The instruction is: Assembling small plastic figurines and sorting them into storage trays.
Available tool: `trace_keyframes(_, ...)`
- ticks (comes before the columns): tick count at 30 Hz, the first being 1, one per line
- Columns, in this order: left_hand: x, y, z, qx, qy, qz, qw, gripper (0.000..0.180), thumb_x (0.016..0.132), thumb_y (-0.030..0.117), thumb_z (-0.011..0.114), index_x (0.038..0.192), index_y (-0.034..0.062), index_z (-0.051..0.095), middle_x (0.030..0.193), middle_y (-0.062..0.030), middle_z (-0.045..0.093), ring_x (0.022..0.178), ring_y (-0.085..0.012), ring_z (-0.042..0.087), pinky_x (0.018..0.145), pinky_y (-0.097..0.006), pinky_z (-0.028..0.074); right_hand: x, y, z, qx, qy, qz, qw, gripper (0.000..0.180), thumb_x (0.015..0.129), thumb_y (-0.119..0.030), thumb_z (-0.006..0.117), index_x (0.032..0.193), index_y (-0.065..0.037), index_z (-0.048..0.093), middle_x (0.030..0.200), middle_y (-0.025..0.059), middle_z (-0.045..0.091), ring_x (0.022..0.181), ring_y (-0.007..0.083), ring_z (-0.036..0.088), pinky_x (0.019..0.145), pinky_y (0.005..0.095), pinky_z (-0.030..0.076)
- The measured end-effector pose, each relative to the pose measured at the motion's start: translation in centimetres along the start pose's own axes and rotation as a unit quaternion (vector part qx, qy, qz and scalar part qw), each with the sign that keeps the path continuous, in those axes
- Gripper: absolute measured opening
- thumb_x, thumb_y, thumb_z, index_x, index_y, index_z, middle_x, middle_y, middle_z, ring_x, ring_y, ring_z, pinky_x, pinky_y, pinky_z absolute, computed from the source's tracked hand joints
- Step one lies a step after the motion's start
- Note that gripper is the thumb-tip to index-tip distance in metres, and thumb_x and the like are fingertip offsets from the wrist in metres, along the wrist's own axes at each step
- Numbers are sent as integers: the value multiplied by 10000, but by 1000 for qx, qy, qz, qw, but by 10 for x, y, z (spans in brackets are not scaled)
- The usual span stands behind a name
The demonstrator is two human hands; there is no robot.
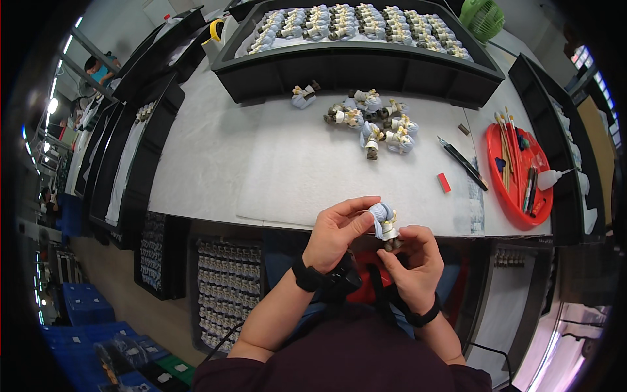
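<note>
Left fingers (356,226) and right fingers (393,264) grip one figurine (386,227); big black tray (366,75) holds more figurines (342,23), red tray (516,213) brushes (504,146).

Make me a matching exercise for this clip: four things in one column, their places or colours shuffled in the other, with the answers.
1. figurine
2. fan
3. oval tray
4. pen-like tool

A. red, with brushes in it
B. mostly black, lying left of item 3
C. between the left hand and right hand
D. green, near the top edge

Pairs: 1-C, 2-D, 3-A, 4-B.
</note>
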State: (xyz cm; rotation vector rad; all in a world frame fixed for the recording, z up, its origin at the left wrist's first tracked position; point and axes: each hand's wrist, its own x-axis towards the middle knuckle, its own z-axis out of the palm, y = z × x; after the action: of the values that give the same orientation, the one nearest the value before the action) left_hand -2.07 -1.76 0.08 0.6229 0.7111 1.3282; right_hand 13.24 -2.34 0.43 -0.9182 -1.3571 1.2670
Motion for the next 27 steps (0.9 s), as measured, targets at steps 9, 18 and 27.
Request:
trace_keyframes(9,9,-2,9,107,-52,45,992,307,792,-62,473,1098,-53,453,1111,-171,507,1018,-203,507,879,-309,411,7,-3,-23,-46,11,0,999,317,694,8,649,980,10,511,879,64,533,710,94,563,603,199,463)
trace_keyframes(18,15,-37,74,329,-134,113,928,313,694,-111,528,997,-31,531,1119,-184,499,1051,-249,481,888,-322,373,-11,-13,-122,-104,-5,-88,991,394,671,8,634,1051,-21,533,877,68,577,722,125,582,629,221,477)
trace_keyframes(27,29,-74,79,665,-12,288,689,311,765,-44,472,1075,-32,490,1085,-161,504,1018,-270,476,886,-333,350,-67,27,-374,-241,535,-22,809,254,705,-43,639,935,20,551,822,45,602,716,82,553,661,218,459)
